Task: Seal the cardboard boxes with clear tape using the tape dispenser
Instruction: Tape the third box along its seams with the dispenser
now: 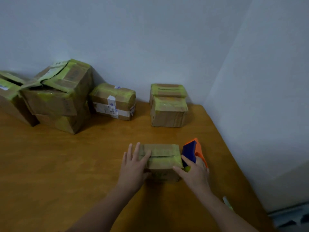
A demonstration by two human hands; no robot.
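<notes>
Small box (161,158) at the near right of the table (66,164), seam up. The left hand (133,166) presses its left end with straight fingers, clasping nothing. The right hand (194,171) is curled round the tape dispenser (190,152), set against the box's right end. The box looks light, likely to slide, and soft along the flaps, so it is best braced at its stiffer edges.

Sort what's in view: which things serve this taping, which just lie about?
In use: near box, tape dispenser, left hand on the box, right hand holding the dispenser.
Idle: left box pile, labelled box, two back boxes.
</notes>
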